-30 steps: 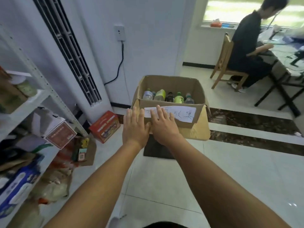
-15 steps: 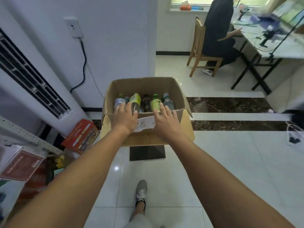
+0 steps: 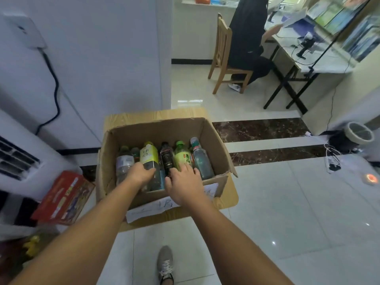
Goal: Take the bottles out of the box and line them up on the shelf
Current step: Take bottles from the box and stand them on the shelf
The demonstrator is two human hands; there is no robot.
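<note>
An open cardboard box stands in front of me with several bottles upright inside. From left to right there are a clear bottle, a yellow-label bottle, a dark bottle, a green bottle and a bluish clear bottle. My left hand is inside the box, its fingers curled round the lower part of the yellow-label bottle. My right hand reaches over the front wall, with straight fingers lying on the green bottle and the thumb beside the dark bottle.
The box rests on a wooden board. A red carton and a white air conditioner stand at the left. A person sits on a wooden chair at a desk behind. A bin and cables lie at the right.
I have come closer and look down into the box. Both hands went from its front flap over the wall to the bottles; the left hand closed on the yellow-label bottle.
</note>
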